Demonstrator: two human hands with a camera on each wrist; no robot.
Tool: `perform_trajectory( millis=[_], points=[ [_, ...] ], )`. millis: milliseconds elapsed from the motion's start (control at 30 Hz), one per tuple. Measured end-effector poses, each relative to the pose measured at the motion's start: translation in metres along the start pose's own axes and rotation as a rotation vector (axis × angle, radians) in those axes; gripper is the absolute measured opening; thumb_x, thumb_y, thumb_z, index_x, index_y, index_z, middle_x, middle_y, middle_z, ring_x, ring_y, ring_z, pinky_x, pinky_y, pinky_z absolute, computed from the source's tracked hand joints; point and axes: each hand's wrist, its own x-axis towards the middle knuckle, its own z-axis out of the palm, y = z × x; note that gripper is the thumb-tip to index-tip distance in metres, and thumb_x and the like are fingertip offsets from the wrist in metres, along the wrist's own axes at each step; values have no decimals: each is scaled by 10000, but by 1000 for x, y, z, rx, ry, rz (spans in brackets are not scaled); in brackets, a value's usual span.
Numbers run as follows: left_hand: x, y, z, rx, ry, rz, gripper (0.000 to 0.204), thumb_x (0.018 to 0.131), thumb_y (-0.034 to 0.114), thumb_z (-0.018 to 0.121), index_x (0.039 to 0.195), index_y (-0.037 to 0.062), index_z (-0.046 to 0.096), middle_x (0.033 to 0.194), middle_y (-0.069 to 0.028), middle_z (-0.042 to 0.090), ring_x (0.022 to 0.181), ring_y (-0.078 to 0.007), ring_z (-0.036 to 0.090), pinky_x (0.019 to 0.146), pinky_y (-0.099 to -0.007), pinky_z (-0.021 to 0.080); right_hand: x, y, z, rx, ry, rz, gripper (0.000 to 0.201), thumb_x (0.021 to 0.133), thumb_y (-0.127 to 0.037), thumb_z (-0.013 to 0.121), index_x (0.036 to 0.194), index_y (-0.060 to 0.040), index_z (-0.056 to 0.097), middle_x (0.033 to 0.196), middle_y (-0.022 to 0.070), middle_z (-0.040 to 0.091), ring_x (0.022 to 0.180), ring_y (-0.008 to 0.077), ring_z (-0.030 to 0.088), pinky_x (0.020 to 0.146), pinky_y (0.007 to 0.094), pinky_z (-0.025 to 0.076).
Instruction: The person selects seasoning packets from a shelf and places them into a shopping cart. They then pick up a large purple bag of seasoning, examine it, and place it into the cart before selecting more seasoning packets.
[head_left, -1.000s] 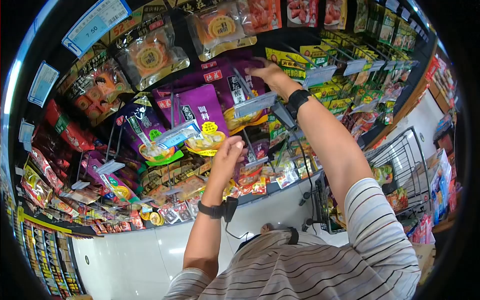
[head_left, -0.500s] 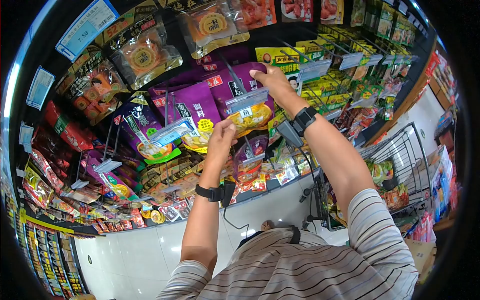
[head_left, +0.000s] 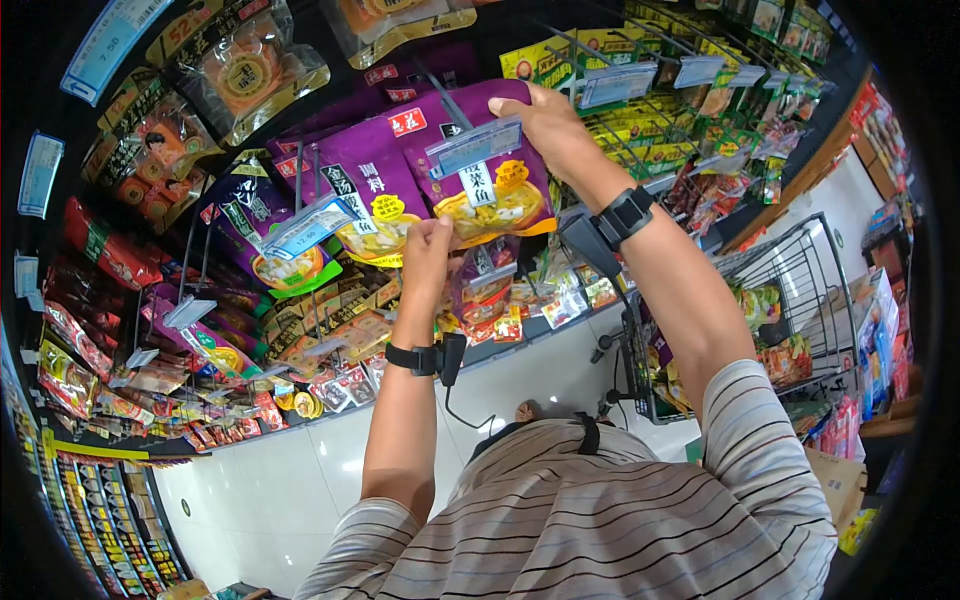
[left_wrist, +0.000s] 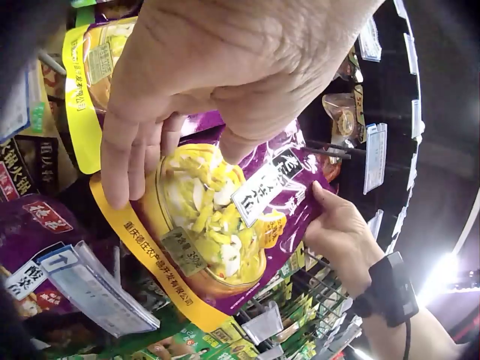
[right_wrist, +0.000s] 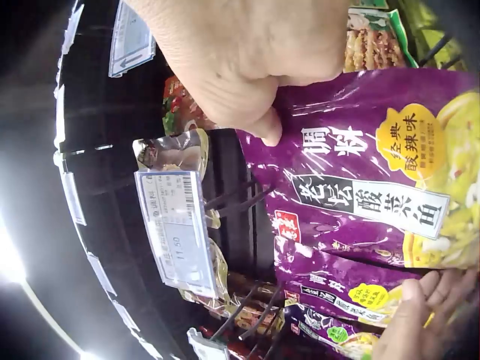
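Note:
A purple packet with a yellow lower edge (head_left: 486,205) hangs tilted at the rack behind a price tag holder (head_left: 474,148). The right hand (head_left: 562,130) pinches its upper right corner; in the right wrist view that thumb (right_wrist: 266,129) lies on the purple front (right_wrist: 330,112). At the packet's lower left edge is the left hand (head_left: 428,262), its thumb and fingers gripping the border, as the left wrist view shows at the packet (left_wrist: 210,232). Another purple packet (head_left: 365,185) hangs directly to the left, partly overlapped.
A dark blue packet (head_left: 262,225) hangs farther left. Yellow-green packets (head_left: 625,140) fill hooks at the right. Price tags (head_left: 305,228) stick out from the rack. A wire shopping cart (head_left: 790,290) with goods stands at the right. White tiled floor (head_left: 290,500) lies below.
The right hand has moved from behind the hook to the packet's upper corner. The packet has shifted outward and its front shows more. The left hand has come up to its lower edge.

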Motion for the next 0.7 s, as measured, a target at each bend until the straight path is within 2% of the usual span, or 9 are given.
perform_trajectory(
  millis=[100, 200, 333, 467, 567, 700],
  points=[
    [-4, -7, -1, 25, -5, -31, 677, 956, 513, 554, 1317, -49, 440, 1211, -167, 545, 1054, -259, 633, 774, -354, 577, -4, -2, -2, -41, -5, 9, 192, 917, -150, 640, 1057, -23, 677, 899, 60, 705, 743, 114, 650, 701, 277, 531],
    [-8, -11, 0, 54, 20, -65, 730, 948, 526, 557, 1359, -57, 401, 1236, -177, 531, 1051, -259, 635, 754, -355, 581, -8, -2, -4, -10, -36, -6, 208, 918, -161, 640, 1069, -23, 674, 902, 54, 702, 746, 115, 652, 714, 279, 532],
    [-17, -11, 0, 33, 29, -92, 851, 919, 585, 576, 1417, -66, 344, 1238, -180, 524, 1032, -238, 643, 729, -333, 578, -19, -9, -6, -56, -8, 8, 217, 920, -157, 643, 1091, -26, 668, 939, 59, 695, 796, 113, 649, 732, 272, 531],
    [-13, -25, -7, 97, 0, -95, 807, 920, 584, 582, 1369, -65, 416, 1157, -154, 570, 987, -184, 631, 727, -285, 542, -29, -16, -9, 57, 38, 47, 202, 928, -137, 644, 1091, -18, 658, 934, 40, 695, 790, 103, 654, 714, 259, 541],
    [-11, -33, -10, 136, -52, -95, 753, 931, 579, 571, 1335, -48, 467, 1164, -143, 584, 974, -178, 612, 789, -281, 512, -35, -21, -11, 109, 28, 67, 235, 923, -121, 646, 1130, -8, 640, 941, 52, 693, 801, 118, 655, 721, 268, 539],
    [-19, -23, -3, 28, -64, 70, 722, 956, 518, 570, 1361, -66, 441, 1253, -193, 560, 1136, -239, 558, 948, -354, 461, -46, -30, -10, 102, 27, 62, 213, 926, -127, 648, 1099, -3, 647, 920, 59, 699, 746, 117, 667, 680, 265, 550]
  ],
)
